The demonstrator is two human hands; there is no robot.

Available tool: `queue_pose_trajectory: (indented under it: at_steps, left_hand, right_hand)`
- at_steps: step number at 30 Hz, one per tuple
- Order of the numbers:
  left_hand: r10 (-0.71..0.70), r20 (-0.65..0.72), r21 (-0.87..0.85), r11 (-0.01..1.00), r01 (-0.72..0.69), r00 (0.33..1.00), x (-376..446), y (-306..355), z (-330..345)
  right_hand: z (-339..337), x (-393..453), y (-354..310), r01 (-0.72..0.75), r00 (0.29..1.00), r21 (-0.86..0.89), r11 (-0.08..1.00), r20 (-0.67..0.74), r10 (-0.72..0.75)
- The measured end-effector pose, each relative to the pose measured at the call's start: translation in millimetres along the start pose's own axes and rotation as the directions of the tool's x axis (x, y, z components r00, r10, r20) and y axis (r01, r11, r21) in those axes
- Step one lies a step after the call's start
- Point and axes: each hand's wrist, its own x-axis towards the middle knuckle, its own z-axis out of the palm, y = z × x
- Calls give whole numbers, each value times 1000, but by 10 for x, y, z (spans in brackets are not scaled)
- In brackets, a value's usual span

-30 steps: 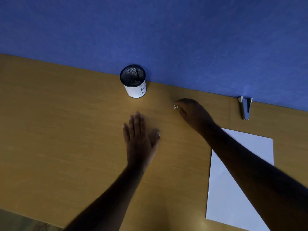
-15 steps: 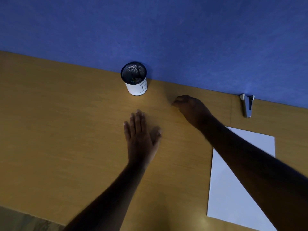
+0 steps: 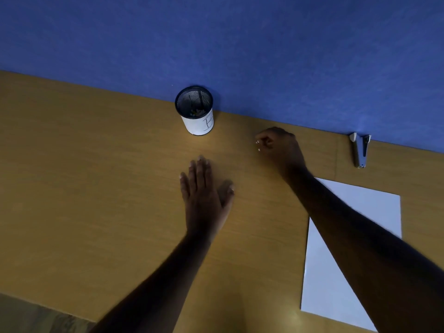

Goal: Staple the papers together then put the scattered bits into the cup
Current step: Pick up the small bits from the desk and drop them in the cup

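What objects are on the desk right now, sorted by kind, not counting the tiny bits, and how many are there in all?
Mesh cup: 1
Stapler: 1
White paper stack: 1 (sheet count not visible)
Hands: 2, left hand flat, right hand curled
Total: 5

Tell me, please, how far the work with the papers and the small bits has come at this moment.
The white paper sheets lie flat and the grey metal stapler is set aside; no staple is visible. The black mesh cup with a white label already holds some bits. The right hand is curled, apparently pinching small pale bits near the cup. The left hand rests flat on the wooden desk. Dropping them in remains.
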Motion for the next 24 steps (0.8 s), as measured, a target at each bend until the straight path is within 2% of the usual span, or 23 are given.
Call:
queue_pose_trajectory:
  at_steps: [2, 5, 9, 11, 13, 16, 19, 21, 24]
  left_hand:
    - [1, 3, 2, 1000, -1, 1000, 4, -9, 9]
    - [0, 2, 4, 1000, 0, 1000, -2, -11, 18]
    - [1, -11, -1, 1000, -1, 1000, 1, -13, 18]
    - [0, -10, -1, 1000, 0, 1000, 2, -11, 17]
    - [0, -12, 2, 1000, 0, 1000, 5, -10, 14]
    - [-3, -9, 2, 1000, 3, 1000, 1, -7, 17]
    - [-4, -12, -3, 1000, 4, 1000, 3, -8, 14]
    - [-1, -11, -6, 1000, 1, 1000, 6, -6, 15]
    - [4, -10, -14, 1000, -4, 1000, 2, -8, 15]
  right_hand:
    - [-11, 8, -28, -191, 975, 257, 947, -67, 214]
    - [-42, 53, -111, -320, 903, 505, 802, -95, 420]
    - [-149, 186, -396, -317, 871, 733, 602, -26, 491]
    - [-207, 293, -574, -310, 881, 769, 558, 11, 473]
    - [-253, 425, -754, -296, 906, 754, 586, 27, 423]
    - [-246, 643, -964, -240, 953, 668, 704, 22, 304]
    - [-149, 874, -1168, -80, 996, 513, 855, 10, 87]
    - [-32, 998, -1251, 56, 997, 364, 930, 34, -74]
    - [105, 1138, -1309, 191, 967, 177, 965, 133, -216]
